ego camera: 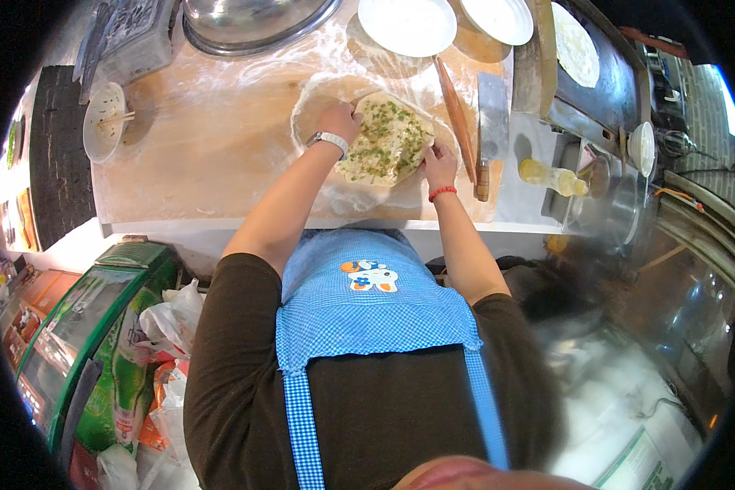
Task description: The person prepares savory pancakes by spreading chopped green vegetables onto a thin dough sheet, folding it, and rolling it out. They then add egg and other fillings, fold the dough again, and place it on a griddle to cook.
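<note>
A flattened sheet of dough [386,141], strewn with chopped green onion and glossy with oil, lies on the floured wooden board [208,141]. My left hand [341,122], with a watch on its wrist, is curled on the sheet's upper left edge. At the right edge, my right hand [439,164] pinches the dough between thumb and fingers; a red bead bracelet circles that wrist. Just right of the dough lie a tapered wooden rolling pin [456,119] and a cleaver [493,116] with a wooden handle.
Far left on the board stands a white bowl [104,144] with chopsticks. A large steel basin [251,24], a plastic tub [141,58] and white dishes [407,27] line the back. Rightward are a squeeze bottle [548,177] and a griddle [615,98] bearing a pale flatbread [576,46].
</note>
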`<act>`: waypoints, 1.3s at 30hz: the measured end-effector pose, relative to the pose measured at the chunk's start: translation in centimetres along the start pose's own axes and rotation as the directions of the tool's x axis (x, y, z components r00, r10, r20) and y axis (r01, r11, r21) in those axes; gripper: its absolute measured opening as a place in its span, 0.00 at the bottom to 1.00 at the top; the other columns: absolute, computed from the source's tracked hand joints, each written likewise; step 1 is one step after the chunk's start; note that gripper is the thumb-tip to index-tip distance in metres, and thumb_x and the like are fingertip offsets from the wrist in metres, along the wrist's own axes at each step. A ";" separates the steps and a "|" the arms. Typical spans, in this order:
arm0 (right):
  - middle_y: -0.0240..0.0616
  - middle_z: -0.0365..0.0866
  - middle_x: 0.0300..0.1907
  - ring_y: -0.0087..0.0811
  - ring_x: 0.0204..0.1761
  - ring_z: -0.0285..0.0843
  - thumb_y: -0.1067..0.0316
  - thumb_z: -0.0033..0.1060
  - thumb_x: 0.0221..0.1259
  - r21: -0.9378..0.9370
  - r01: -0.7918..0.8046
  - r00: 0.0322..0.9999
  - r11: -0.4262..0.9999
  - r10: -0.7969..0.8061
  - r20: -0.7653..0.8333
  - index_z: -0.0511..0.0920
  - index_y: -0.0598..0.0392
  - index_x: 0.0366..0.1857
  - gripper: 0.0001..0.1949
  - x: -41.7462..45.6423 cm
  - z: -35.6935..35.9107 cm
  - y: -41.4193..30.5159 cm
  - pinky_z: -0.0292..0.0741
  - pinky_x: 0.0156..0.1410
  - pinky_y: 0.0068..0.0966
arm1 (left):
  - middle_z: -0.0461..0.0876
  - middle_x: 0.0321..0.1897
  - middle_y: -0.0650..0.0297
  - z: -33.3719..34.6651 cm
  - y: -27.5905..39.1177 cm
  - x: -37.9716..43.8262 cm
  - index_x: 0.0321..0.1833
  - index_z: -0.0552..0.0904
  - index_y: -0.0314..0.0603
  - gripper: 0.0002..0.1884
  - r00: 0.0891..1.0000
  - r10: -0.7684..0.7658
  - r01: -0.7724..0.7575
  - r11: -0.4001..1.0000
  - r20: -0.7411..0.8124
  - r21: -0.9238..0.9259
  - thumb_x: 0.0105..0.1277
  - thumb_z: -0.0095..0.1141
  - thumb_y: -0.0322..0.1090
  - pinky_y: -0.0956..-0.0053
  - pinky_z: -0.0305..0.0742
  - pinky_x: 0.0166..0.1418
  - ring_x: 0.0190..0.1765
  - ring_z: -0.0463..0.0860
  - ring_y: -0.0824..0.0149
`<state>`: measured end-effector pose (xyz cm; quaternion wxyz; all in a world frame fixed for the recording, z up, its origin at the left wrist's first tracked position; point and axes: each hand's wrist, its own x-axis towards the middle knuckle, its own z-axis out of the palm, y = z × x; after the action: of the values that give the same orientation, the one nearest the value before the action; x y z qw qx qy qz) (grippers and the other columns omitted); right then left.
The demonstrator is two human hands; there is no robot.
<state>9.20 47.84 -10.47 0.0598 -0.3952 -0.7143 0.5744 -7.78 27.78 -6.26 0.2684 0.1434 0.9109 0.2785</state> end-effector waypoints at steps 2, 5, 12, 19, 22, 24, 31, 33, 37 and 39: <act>0.33 0.79 0.30 0.23 0.31 0.76 0.63 0.59 0.63 0.014 -0.096 0.985 0.995 0.093 0.145 0.79 0.61 0.43 0.12 0.7 0.2 -3.3 0.75 0.36 0.21 | 0.82 0.33 0.47 0.6 -1.2 0.0 0.39 0.81 0.38 0.15 0.971 0.169 -0.160 0.985 -0.168 0.066 0.64 0.55 0.45 0.58 0.74 0.43 0.38 0.81 0.47; 0.43 0.82 0.39 0.33 0.37 0.80 0.67 0.58 0.61 -0.363 0.498 0.848 0.788 -0.529 0.016 0.79 0.60 0.43 0.11 3.7 0.7 -8.1 0.77 0.38 0.29 | 0.82 0.30 0.50 -1.1 -1.0 -1.1 0.39 0.81 0.38 0.15 0.982 -0.010 -0.045 0.956 -0.187 -0.291 0.65 0.54 0.45 0.60 0.74 0.42 0.35 0.82 0.50; 0.49 0.71 0.60 0.46 0.61 0.69 0.50 0.51 0.64 -0.716 0.671 0.677 0.195 -0.557 0.482 0.67 0.51 0.63 0.26 16.4 5.5 -18.9 0.67 0.65 0.38 | 0.83 0.31 0.51 0.5 -10.9 -2.3 0.45 0.81 0.36 0.15 0.817 -0.511 0.259 0.739 -0.268 -0.622 0.68 0.51 0.42 0.63 0.75 0.42 0.36 0.83 0.55; 0.43 0.84 0.41 0.42 0.44 0.81 0.51 0.67 0.50 -0.652 0.664 0.742 0.366 -0.435 0.510 0.85 0.45 0.41 0.16 20.0 7.9 -18.9 0.75 0.53 0.35 | 0.84 0.29 0.52 1.9 -11.8 -7.3 0.42 0.82 0.34 0.15 0.822 -0.482 0.198 0.741 -0.302 -0.642 0.67 0.51 0.40 0.64 0.76 0.39 0.32 0.84 0.57; 0.42 0.85 0.33 0.39 0.37 0.83 0.53 0.67 0.50 -0.445 0.545 0.833 0.711 -0.400 0.382 0.85 0.50 0.40 0.17 16.3 6.1 -20.8 0.76 0.47 0.30 | 0.84 0.28 0.48 1.7 -9.4 -8.5 0.39 0.84 0.33 0.15 0.836 -0.530 0.293 0.651 -0.143 -0.701 0.66 0.51 0.39 0.65 0.77 0.41 0.33 0.85 0.54; 0.43 0.85 0.31 0.36 0.35 0.83 0.57 0.65 0.52 -0.420 0.521 0.800 0.743 -0.253 0.544 0.84 0.53 0.41 0.15 14.1 5.1 -19.6 0.76 0.46 0.28 | 0.84 0.29 0.47 1.7 -8.4 -8.9 0.41 0.83 0.32 0.15 0.857 -0.511 0.324 0.633 -0.065 -0.703 0.66 0.51 0.39 0.65 0.78 0.41 0.32 0.85 0.55; 0.47 0.83 0.38 0.41 0.42 0.81 0.72 0.53 0.55 -0.224 0.757 0.529 0.614 -0.374 0.762 0.83 0.55 0.40 0.11 3.3 6.7 -20.2 0.76 0.52 0.29 | 0.85 0.32 0.53 0.2 -6.0 -10.9 0.44 0.82 0.28 0.14 0.899 -0.436 0.336 0.635 0.037 -0.696 0.67 0.49 0.33 0.70 0.82 0.34 0.31 0.86 0.61; 0.49 0.82 0.42 0.44 0.45 0.79 0.74 0.50 0.55 -0.303 0.860 0.490 0.410 -0.503 0.712 0.83 0.53 0.40 0.12 2.6 6.8 -19.0 0.76 0.55 0.32 | 0.85 0.31 0.53 0.6 -6.1 -11.1 0.43 0.82 0.27 0.13 0.896 -0.440 0.319 0.556 0.053 -0.768 0.68 0.48 0.32 0.71 0.82 0.33 0.30 0.86 0.62; 0.44 0.81 0.48 0.42 0.48 0.80 0.78 0.47 0.55 -0.114 0.914 0.336 0.389 -0.571 0.749 0.81 0.53 0.43 0.14 -1.1 7.2 -19.8 0.78 0.52 0.31 | 0.84 0.29 0.53 1.4 -6.3 -11.3 0.39 0.82 0.26 0.12 0.891 -0.446 0.302 0.446 0.083 -0.843 0.68 0.48 0.30 0.72 0.81 0.30 0.26 0.86 0.62; 0.45 0.82 0.43 0.43 0.46 0.80 0.75 0.48 0.57 -0.185 0.900 0.397 0.394 -0.568 0.721 0.81 0.52 0.44 0.14 -1.5 7.5 -20.5 0.77 0.50 0.31 | 0.84 0.29 0.52 1.7 -6.3 -11.3 0.37 0.81 0.25 0.12 0.904 -0.416 0.317 0.499 0.098 -0.807 0.67 0.47 0.29 0.71 0.81 0.30 0.27 0.86 0.62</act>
<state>-4.02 40.56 5.39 -0.0037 0.1719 -0.9285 0.3291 1.74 18.82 -6.52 0.3063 -0.2065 0.7058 0.6045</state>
